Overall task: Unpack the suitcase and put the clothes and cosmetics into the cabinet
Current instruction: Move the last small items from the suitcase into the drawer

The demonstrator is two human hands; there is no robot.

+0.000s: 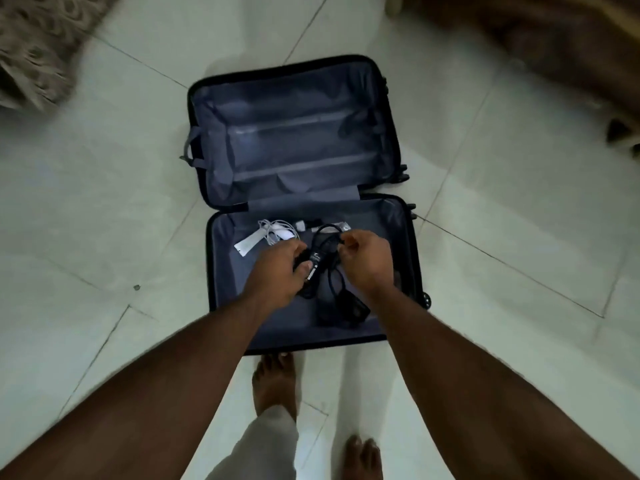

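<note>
An open dark suitcase (221, 282) lies flat on the tiled floor, its grey-lined far half holding nothing. In the near half lie a black power adapter (314, 263) with its tangled black cable (332, 289), a white coiled cable (275, 232) and a white tag (246, 244). My left hand (277, 271) grips the black adapter from the left. My right hand (363, 259) pinches a loop of the black cable just right of the adapter. No clothes or cosmetics show in the suitcase.
My bare feet (273, 382) stand on the pale floor tiles just in front of the suitcase. A patterned brown fabric (31, 53) sits at the top left. Blurred brown furniture (554, 46) fills the top right corner.
</note>
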